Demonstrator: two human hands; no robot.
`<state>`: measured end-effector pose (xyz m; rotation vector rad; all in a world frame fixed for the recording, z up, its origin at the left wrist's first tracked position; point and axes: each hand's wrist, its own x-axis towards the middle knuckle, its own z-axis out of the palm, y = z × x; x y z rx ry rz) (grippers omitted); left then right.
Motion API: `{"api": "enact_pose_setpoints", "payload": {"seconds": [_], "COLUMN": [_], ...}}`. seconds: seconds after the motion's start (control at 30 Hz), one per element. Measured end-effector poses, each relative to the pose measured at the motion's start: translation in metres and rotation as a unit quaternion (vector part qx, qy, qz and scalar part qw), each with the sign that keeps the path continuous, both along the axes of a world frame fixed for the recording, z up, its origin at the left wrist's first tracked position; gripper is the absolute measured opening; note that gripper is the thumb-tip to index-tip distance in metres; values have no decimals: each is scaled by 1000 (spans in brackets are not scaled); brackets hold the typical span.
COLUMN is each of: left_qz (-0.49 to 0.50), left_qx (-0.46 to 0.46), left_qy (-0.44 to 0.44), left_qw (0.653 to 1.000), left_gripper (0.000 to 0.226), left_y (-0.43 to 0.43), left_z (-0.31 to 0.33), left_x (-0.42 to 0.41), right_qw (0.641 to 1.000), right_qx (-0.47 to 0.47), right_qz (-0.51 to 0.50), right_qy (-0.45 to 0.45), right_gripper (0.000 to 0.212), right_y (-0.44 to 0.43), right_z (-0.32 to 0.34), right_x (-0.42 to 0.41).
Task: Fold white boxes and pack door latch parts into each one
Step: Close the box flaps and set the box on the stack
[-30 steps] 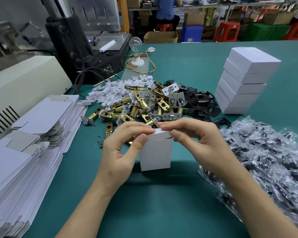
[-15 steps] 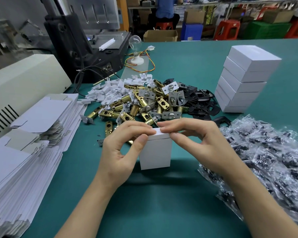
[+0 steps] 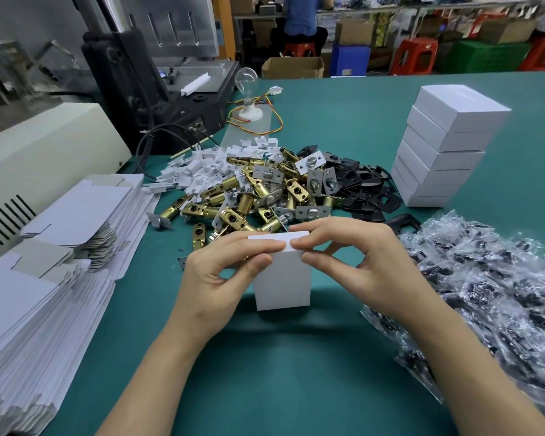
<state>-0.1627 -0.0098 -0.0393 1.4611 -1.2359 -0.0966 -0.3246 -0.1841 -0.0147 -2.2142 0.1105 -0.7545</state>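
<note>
A white box stands upright on the green table in front of me. My left hand pinches its top left corner between thumb and fingers. My right hand pinches the top right edge the same way, and the fingertips of both hands meet over the closed top flap. Behind the box lies a pile of brass door latches, silver plates and black plates. Small white plastic pieces lie at the pile's back left.
Flat unfolded box blanks are stacked at the left. Several closed white boxes form a stack at the right back. Clear bags of black parts spread at the right. A machine and a light bulb stand behind.
Both hands stay on the box top; the fingertips have drawn together and pressed the top flap flatter. The box itself has not shifted on the table.
</note>
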Motion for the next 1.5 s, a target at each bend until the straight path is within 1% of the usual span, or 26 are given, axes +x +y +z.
{"api": "enact_pose_setpoints", "payload": {"seconds": [0.23, 0.37, 0.4, 0.47, 0.53, 0.6, 0.7, 0.77, 0.83, 0.9, 0.97, 1.03, 1.13, 1.17, 1.23, 1.3, 1.37, 1.4, 1.43, 1.47, 1.5], "left_qz": [12, 29, 27, -2, -25, -24, 9, 35, 63, 90, 96, 102, 114, 99, 39, -12, -22, -22, -22, -20, -18], "left_qx": [-3, 7, 27, 89, 142, 148, 117, 89, 66, 56, 49, 48, 38, 29, 5, -13, -4, 5, 12, 16, 18], "left_qy": [11, 19, 39, 97, 120, 144, 219, 263, 299, 315, 314, 313, 339, 361, 409, 437, 428, 416, 405, 397, 392], "left_qw": [1000, 999, 998, 991, 982, 978, 969, 960, 950, 943, 943, 943, 933, 927, 912, 899, 903, 909, 914, 917, 920], "left_gripper": [22, 23, 28, 54, 79, 88, 85, 80, 76, 71, 61, 58, 56, 53, 52, 59, 61, 59, 56, 55, 57], "left_y": [-3, -4, -4, -3, -3, -4, -9, -12, -14, -16, -18, -19, -21, -21, -22, -21, -20, -20, -20, -20, -19], "left_z": [-1, -2, -3, -5, -8, -10, -10, -11, -12, -13, -16, -17, -16, -14, -10, -7, -6, -7, -8, -8, -8], "left_x": [-3, -5, -6, -8, -8, -6, -4, -4, -4, -5, -7, -10, -9, -8, -6, -4, -4, -4, -3, -3, -3], "right_qw": [999, 998, 997, 996, 996, 996, 996, 995, 986, 973, 965, 960, 969, 973, 978, 980, 968, 957, 951, 952, 955], "right_qx": [1, 42, 54, 63, 51, 41, 27, -18, -79, -122, -142, -150, -107, -86, -42, 48, 185, 235, 247, 229, 190], "right_qz": [-23, -41, -49, -63, -74, -74, -73, -90, -125, -160, -182, -188, -188, -189, -196, -190, -168, -169, -184, -203, -226], "right_qy": [-26, -7, -5, -2, 5, 22, 42, 45, 74, 109, 129, 142, 118, 100, 53, 17, 0, -7, -13, -18, -22], "right_gripper": [8, 12, 14, 20, 28, 44, 76, 89, 98, 101, 97, 90, 78, 74, 69, 66, 61, 62, 64, 65, 65], "right_y": [5, 8, 9, 10, 10, 10, 15, 24, 38, 52, 60, 65, 68, 67, 61, 52, 39, 29, 18, 6, -8], "right_z": [-4, -4, -5, -5, -7, -10, -14, -18, -23, -28, -33, -35, -33, -31, -24, -13, 4, 13, 24, 37, 52], "right_x": [5, 6, 6, 8, 10, 11, 14, 17, 20, 24, 28, 31, 35, 36, 36, 37, 37, 37, 36, 33, 29]}}
